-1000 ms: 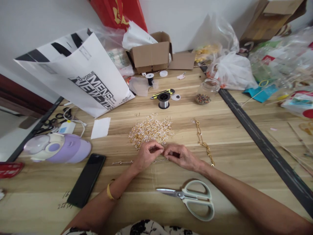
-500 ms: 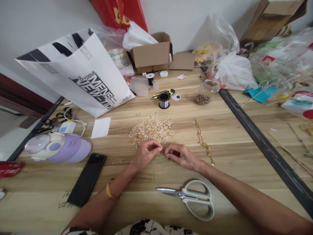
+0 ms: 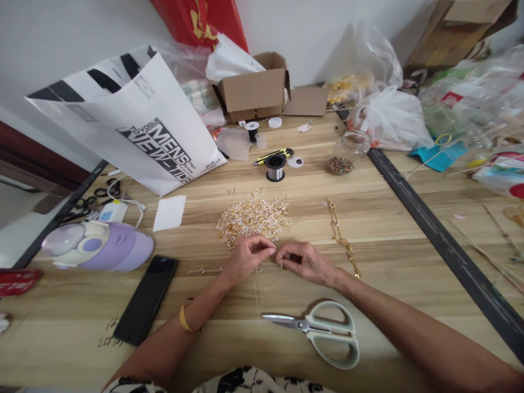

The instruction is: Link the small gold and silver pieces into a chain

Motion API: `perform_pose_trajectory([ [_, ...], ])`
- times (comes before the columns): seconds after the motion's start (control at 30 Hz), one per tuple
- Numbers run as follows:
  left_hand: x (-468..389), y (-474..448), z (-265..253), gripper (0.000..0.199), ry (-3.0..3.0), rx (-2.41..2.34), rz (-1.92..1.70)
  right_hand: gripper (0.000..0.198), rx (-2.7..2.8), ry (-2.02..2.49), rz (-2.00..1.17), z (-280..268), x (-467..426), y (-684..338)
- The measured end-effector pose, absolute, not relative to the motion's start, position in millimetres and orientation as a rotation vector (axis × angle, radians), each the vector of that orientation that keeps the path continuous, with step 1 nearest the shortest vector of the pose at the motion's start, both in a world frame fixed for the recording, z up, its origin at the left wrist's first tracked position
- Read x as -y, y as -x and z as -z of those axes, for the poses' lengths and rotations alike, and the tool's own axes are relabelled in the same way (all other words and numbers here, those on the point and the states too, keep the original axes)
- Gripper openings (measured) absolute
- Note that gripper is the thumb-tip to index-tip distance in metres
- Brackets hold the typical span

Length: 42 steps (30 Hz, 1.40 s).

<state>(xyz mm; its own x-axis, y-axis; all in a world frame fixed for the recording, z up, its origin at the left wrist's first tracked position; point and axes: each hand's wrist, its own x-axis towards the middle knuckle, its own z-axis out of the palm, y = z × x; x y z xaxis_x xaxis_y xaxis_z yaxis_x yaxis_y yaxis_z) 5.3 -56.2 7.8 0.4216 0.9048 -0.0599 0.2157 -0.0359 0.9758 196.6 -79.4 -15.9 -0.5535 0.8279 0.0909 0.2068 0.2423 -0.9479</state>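
My left hand (image 3: 249, 255) is closed in a pinch, thumb against forefinger, at the near edge of a pile of small gold and silver jewellery findings (image 3: 254, 215). Fingertip to fingertip with it, my right hand (image 3: 305, 263) pinches too. Whatever lies between the fingertips is too small to make out. Thin threads hang down below the hands. A silver chain (image 3: 268, 268) runs along the table beneath them, partly hidden by the left hand. To the right lies a gold chain (image 3: 344, 244). Scissors (image 3: 323, 327) rest nearer my body, blades pointing left.
A black phone (image 3: 146, 300) and a purple bottle (image 3: 118, 248) lie on the left. Farther back are a wire spool (image 3: 275, 169), a yellow cutter (image 3: 266, 157), a bead jar (image 3: 346, 155), a white bag (image 3: 135, 120) and a cardboard box (image 3: 254, 93).
My left fingertips have shifted slightly right, and both hands still pinch close together. The other things lie where they were.
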Motion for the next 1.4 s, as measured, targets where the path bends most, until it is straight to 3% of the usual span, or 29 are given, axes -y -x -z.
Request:
perform_pose_trajectory([
  [1.4,53.8,-3.0,-8.1,0.013,-1.374,-1.077,-0.757,0.012,1.802,0.991,-1.413,14.1,78.8,-196.6],
])
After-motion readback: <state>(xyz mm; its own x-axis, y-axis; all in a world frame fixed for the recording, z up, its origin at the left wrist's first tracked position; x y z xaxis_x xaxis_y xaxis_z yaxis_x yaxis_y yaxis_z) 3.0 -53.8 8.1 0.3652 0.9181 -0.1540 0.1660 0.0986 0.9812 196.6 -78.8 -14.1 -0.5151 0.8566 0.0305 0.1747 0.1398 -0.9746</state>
